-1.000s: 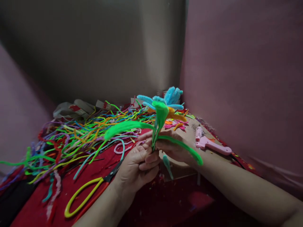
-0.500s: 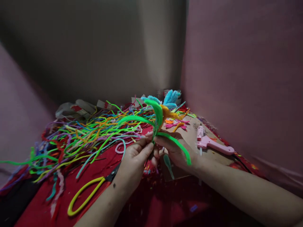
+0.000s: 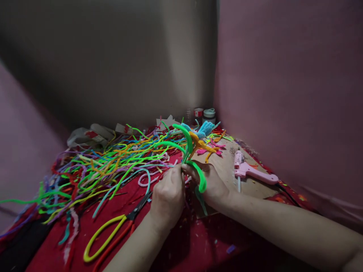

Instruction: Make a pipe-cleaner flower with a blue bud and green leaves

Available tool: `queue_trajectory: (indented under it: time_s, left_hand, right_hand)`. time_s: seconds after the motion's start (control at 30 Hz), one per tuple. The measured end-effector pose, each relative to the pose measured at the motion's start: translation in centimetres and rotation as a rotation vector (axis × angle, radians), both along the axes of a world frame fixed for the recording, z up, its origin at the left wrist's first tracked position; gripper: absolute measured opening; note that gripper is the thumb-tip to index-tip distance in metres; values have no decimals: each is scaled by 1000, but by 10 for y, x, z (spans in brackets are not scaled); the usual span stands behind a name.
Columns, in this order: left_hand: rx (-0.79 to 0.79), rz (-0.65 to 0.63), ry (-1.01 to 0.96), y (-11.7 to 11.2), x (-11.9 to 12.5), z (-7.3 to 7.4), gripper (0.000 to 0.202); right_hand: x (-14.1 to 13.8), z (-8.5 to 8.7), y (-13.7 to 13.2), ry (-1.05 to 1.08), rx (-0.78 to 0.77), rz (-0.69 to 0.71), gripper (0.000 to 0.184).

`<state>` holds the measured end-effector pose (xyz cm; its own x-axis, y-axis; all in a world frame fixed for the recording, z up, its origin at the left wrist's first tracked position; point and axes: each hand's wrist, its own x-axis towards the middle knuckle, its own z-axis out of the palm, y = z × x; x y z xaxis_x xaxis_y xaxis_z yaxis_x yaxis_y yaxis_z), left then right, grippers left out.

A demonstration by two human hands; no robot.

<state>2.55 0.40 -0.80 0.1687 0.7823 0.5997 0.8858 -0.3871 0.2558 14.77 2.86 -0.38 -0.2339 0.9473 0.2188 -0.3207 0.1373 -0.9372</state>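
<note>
A pipe-cleaner flower (image 3: pixel 188 141) rises from between my hands, with curved green leaves, an orange part and a fluffy blue bloom (image 3: pixel 206 129) at the top. My left hand (image 3: pixel 169 194) is closed, thumb and fingers pinching the stem low down. Against it, my right hand (image 3: pixel 211 181) also pinches the stem, just under the leaves. One green leaf (image 3: pixel 200 177) bends down over the right hand's back. The fingertips meet at the stem, and its lower end is hidden by the hands. Below the right hand, a pale teal piece (image 3: pixel 200 202) partly shows.
Left lies a large heap of coloured pipe cleaners (image 3: pixel 113 162) on red cloth (image 3: pixel 136 241). Scissors with yellow and red handles (image 3: pixel 104 236) are beside my left forearm. A pink glue gun (image 3: pixel 252 172) rests on a cardboard sheet (image 3: pixel 219 166). Containers (image 3: pixel 209 115) stand by the wall.
The flower has tipped lower, its blue bloom sinking from view height. My left hand has turned so its back faces up more, and the drooping leaf has curled inward.
</note>
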Motion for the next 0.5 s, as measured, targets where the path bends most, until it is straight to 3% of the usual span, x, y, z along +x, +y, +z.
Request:
queue_trajectory:
  time_s: [0.17, 0.27, 0.37, 0.5]
  left_hand:
    - [49, -132, -177, 0, -1, 5, 25]
    - [49, -88, -313, -1, -3, 9, 18]
    - [-66, -23, -443, -2, -4, 12, 18]
    - [-238, -44, -714, -3, -3, 16, 11]
  right_hand:
    - [-3, -5, 6, 3, 36, -12, 27]
    - [-1, -3, 10, -33, 114, 83, 20]
    - [2, 2, 12, -130, 167, 127, 14]
    - [7, 9, 13, -218, 167, 64, 14]
